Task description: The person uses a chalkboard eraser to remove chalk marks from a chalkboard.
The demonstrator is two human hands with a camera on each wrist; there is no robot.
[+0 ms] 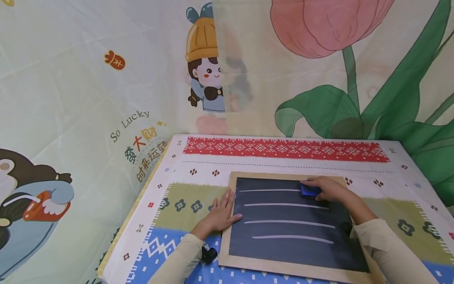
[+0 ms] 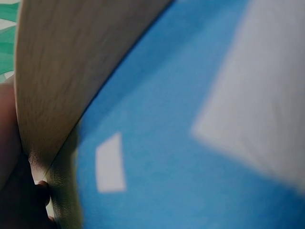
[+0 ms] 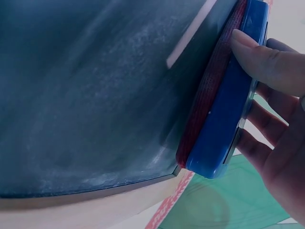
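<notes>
In the head view, looking down on a blackboard point(image 1: 287, 213) set in a pale wooden frame point(image 1: 291, 268) and laid slightly askew on a patterned tablecloth point(image 1: 203, 166), with red along the far side, green to left and right, and blue in the near part. Counting four white lines point(image 1: 283, 205) across the dark surface, one beyond another. Resting the left hand point(image 1: 220, 213) on the left side of the frame, fingers straight, thumb reaching over onto the dark surface; gripping nothing with it. Holding a blue eraser point(image 1: 309, 191) in the right hand point(image 1: 330, 189), at the far right part of the board, just where the farthest line stops on its right. Wearing pale sleeves point(image 1: 390, 252) on both arms, with a black device point(image 1: 209, 255) by the left wrist. Beyond the table, facing hanging cloth printed with a pink tulip point(image 1: 330, 23) on the right and cartoon figures and lettering on the left. In the left wrist view, peering closely past the wooden frame at blue cloth with white patches; catching only a dark part of the left hand at the left edge, so cannot tell from here how its fingers lie. In the right wrist view, pinching the eraser, thumb on the blue body, fingers bent on the other side, reddish face turned toward the board; seeing a white line end just beside it, and faint chalky smears across the dark surface.
</notes>
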